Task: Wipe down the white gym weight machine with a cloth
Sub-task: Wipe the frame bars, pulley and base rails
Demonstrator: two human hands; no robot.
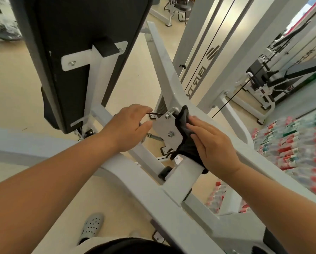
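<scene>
Right hand (214, 142), fingers (193, 128) flat and together, presses a black cloth (185, 140) against the white machine frame (171, 85) beside its bolted pivot plate (167, 128). Left hand (129, 125), fingers curled, steadies a frame bar. The cloth appears soft and light, best handled under the palm; the frame looks rigid.

Beige floor (12, 92); white machine frame (173, 187) standing on it, packs of bottles (290, 143) at right
</scene>
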